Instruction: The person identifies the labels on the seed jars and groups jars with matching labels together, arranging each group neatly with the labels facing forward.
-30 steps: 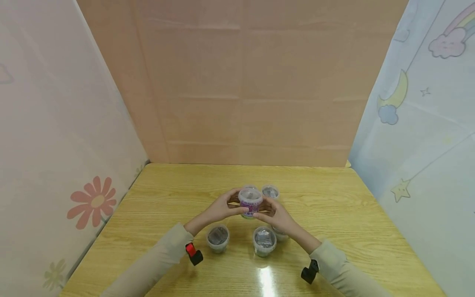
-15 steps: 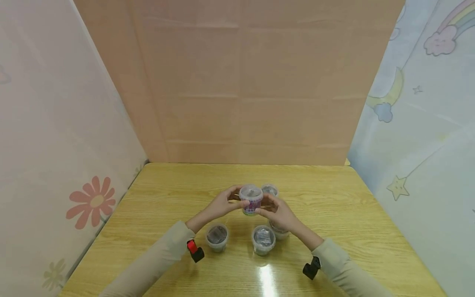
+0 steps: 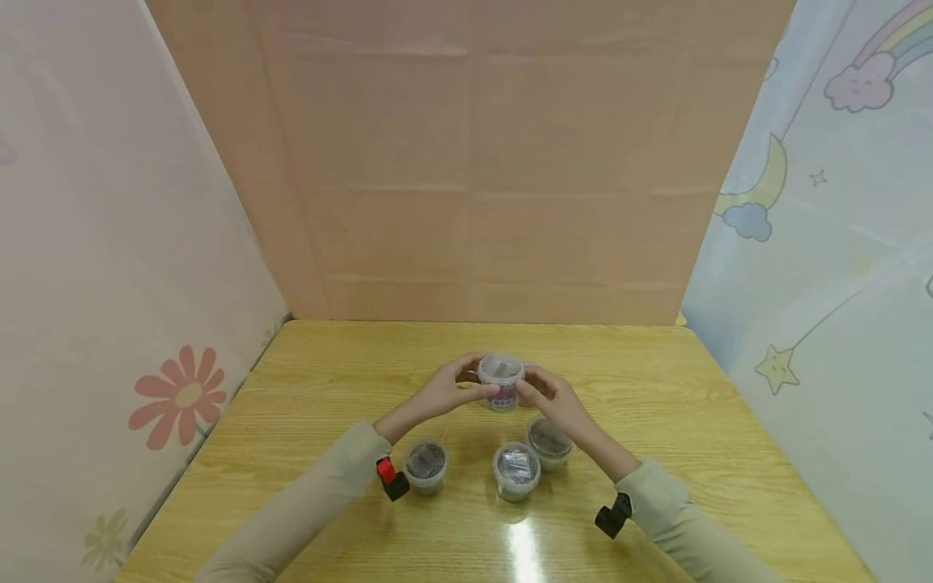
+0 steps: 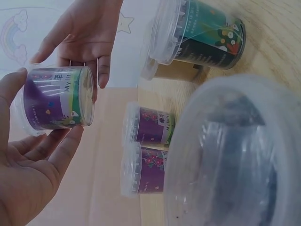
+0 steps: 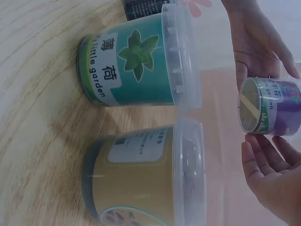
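Observation:
Both hands hold up one clear-lidded plastic tub [image 3: 501, 385] with a purple label, above the far-middle part of the table. My left hand [image 3: 446, 390] grips its left side, thumb in front and fingers behind. On the other side, my right hand [image 3: 552, 403] has its thumb at the front of the tub, fingers partly hidden behind. The left wrist view shows the held tub [image 4: 54, 99] tilted between both hands, clear of the table. Further back, two similar purple tubs [image 4: 150, 125] stand side by side there; the head view mostly hides them.
Nearer me stand a lidded tub [image 3: 426, 463] at left, a teal-labelled mint tub [image 3: 517, 471] in the middle and a brown-labelled tub [image 3: 550, 441] just right of it. The wooden table [image 3: 328, 364] meets a peach backdrop [image 3: 466, 243] and printed side cloths [image 3: 824, 267].
Both hands have carried the tub slightly away from me and to the right. It now covers most of the tubs behind it, and the brown-labelled tub shows more fully.

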Action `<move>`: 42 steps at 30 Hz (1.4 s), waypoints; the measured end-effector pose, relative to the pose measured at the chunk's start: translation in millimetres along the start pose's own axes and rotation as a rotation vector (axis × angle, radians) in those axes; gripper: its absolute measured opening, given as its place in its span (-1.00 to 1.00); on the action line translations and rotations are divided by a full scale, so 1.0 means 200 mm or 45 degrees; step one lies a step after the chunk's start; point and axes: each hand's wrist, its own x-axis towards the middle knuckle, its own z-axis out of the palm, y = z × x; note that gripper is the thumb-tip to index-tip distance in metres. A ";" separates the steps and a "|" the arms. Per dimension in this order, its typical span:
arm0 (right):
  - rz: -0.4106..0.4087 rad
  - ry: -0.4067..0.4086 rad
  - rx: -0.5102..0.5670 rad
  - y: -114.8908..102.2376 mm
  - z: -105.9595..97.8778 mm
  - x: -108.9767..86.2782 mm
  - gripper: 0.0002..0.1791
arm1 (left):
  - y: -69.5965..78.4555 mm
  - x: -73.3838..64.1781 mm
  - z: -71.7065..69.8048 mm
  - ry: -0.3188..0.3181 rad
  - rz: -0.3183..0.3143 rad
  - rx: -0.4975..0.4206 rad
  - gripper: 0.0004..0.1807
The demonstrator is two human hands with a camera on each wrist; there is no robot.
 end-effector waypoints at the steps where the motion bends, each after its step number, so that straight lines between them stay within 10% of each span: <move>1: -0.008 0.003 -0.007 -0.01 0.00 0.00 -0.59 | 0.00 0.00 0.00 -0.002 0.001 0.005 -0.33; 16: -0.022 0.056 -0.050 0.10 -0.06 0.02 -0.54 | 0.14 0.02 0.00 -0.071 0.078 0.021 -0.36; 28: 0.007 0.080 -0.070 0.11 -0.11 0.01 -0.54 | 0.01 0.13 0.03 -0.083 0.099 -0.004 -0.33; 42: 0.045 0.120 -0.072 0.00 -0.15 -0.03 -0.53 | 0.08 0.19 0.08 -0.076 0.093 0.044 -0.31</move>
